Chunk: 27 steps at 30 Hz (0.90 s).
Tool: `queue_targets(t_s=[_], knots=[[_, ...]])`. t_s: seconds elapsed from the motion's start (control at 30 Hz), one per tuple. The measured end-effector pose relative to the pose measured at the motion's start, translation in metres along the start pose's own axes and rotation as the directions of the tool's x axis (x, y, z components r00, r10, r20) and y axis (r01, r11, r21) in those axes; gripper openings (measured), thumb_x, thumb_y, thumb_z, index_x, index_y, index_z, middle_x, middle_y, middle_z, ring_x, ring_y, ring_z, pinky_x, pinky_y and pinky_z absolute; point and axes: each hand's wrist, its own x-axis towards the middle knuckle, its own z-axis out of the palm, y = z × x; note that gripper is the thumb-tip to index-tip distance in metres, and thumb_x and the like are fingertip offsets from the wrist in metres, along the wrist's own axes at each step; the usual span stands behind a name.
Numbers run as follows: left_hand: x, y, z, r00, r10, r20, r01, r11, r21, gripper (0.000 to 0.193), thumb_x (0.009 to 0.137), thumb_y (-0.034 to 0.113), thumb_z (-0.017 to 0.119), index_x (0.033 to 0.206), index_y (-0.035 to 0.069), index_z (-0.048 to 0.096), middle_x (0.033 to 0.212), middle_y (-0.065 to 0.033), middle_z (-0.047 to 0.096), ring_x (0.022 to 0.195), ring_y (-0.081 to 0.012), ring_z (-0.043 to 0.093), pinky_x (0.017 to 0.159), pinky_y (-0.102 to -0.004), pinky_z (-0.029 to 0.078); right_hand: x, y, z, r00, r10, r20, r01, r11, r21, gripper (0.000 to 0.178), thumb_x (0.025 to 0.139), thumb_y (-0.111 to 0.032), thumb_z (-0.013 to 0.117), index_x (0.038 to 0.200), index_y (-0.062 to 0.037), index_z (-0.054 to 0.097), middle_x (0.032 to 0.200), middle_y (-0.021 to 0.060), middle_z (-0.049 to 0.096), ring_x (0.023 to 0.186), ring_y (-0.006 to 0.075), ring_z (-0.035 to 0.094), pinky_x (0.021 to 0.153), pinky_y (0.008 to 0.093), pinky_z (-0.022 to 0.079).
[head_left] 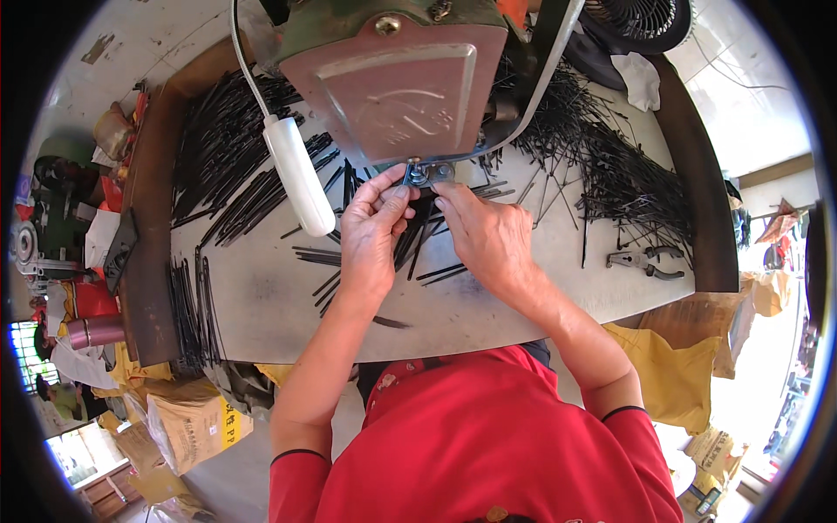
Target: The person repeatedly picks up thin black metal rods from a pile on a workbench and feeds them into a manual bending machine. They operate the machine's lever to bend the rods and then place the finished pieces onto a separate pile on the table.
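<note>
My left hand [373, 235] is closed in a pinch, thumb against forefinger, at the small metal work point [429, 174] under the machine head [397, 87]. What it pinches is too small to make out. From the other side my right hand [493, 234] reaches the same spot, fingers curled and tips pressed together. Anything between those tips is hidden. Thin black rods [320, 255] lie loose on the pale tabletop [253, 301] around and beneath both hands.
A white lamp tube [299, 174] hangs left of the machine. Piles of black rods stand at back left [218, 148] and right [632, 179]. Pliers [647, 261] lie near the right edge. Raised brown sides [144, 261] border the table. A fan [636, 22] stands behind.
</note>
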Motion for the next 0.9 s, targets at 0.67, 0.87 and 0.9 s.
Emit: queue_targets(t_s=[0.67,0.87,0.9], knots=[[0.0,0.007,0.003,0.999,-0.045,-0.012,0.045,0.999,-0.017,0.025,0.089,0.003,0.059,0.113,-0.004,0.061,0.087,-0.0068,0.064,0.067,-0.0066,0.054,0.061,-0.0157,0.045,0.003,-0.001,0.009,0.999,0.04,-0.022,-0.04,0.999,-0.003,0.015,0.088,-0.017,0.059,0.103,-0.0135,0.059,0.058,0.0113,0.06,0.051,0.0303,0.06,0.046,0.0409,0.045],[-0.002,0.013,0.004,0.914,0.387,0.125,-0.362,0.634,0.684,0.021,0.089,0.003,0.056,0.106,0.001,0.068,0.078,-0.0046,0.065,0.059,-0.0076,0.055,0.052,-0.0208,0.045,0.02,-0.007,-0.006,0.983,0.093,0.159,-0.091,0.996,-0.021,0.012,0.088,-0.017,0.058,0.097,-0.0104,0.062,0.067,0.0148,0.063,0.06,0.0337,0.062,0.054,0.0416,0.048],[0.0,0.021,0.003,0.888,0.414,0.199,-0.409,0.516,0.752,0.021,0.089,0.003,0.056,0.105,0.002,0.069,0.077,-0.0043,0.064,0.06,-0.0073,0.055,0.052,-0.0215,0.046,0.024,-0.005,-0.008,0.984,0.071,0.165,-0.073,0.997,0.005,0.012,0.088,-0.017,0.058,0.096,-0.0096,0.062,0.069,0.0155,0.063,0.062,0.0342,0.062,0.056,0.0415,0.048]])
